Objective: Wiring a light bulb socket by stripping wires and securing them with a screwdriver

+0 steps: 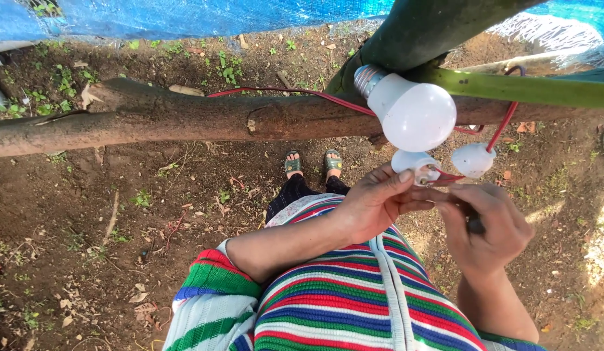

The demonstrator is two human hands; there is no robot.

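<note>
Below tree trunk (185,117): left hand (373,201) pinching small white plastic lamp socket (413,164); right hand (490,227) closed around dark tool, barely visible; socket light, brittle — hold by body, not red wire (282,91).

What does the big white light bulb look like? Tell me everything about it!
The light bulb has a round, matte white dome, probably plastic, and a ribbed silver screw base at its upper left end. It is unlit and lies tilted, base tucked against a thick green stalk, above a brown log. It hangs unscrewed, outside the small white lamp socket that the left hand pinches just below. Neither hand touches it. A red wire runs behind it.
</note>
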